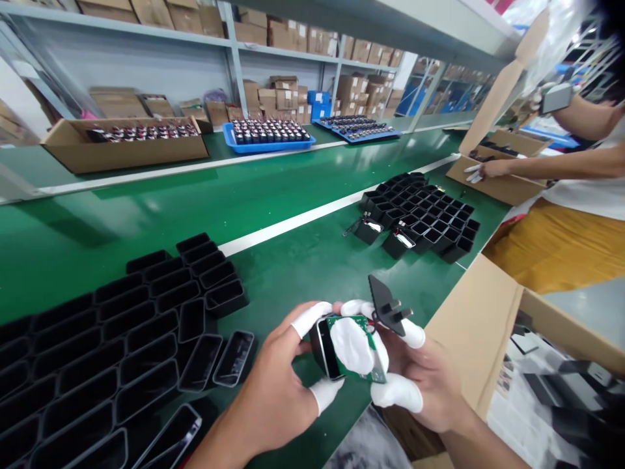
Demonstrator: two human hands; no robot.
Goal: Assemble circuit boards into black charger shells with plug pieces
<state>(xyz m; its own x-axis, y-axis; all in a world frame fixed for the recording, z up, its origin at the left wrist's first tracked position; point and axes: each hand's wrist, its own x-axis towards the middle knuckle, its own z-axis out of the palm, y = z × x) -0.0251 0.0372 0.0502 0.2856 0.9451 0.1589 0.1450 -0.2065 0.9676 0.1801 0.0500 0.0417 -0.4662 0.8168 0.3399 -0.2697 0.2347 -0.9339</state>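
Note:
My left hand (288, 365), with white finger cots on its fingertips, grips a black plastic case (324, 348) from the side, its open end facing right. In my right hand (415, 371), also wearing finger cots, is a green circuit board (364, 372) carrying a large white blob (352, 345). The board's left edge meets the mouth of the case; how far it reaches inside I cannot tell. A black plug plate (387, 306) with metal prongs stands tilted above my right fingers, and a red wire shows beside it.
Rows of empty black cases (146, 312) cover the bench at left. More black cases (424, 212) stand ahead at right. A cardboard box (517, 306) of parts sits at my right. Blue trays (268, 144) line the shelf. A co-worker's hand (481, 170) reaches into another box.

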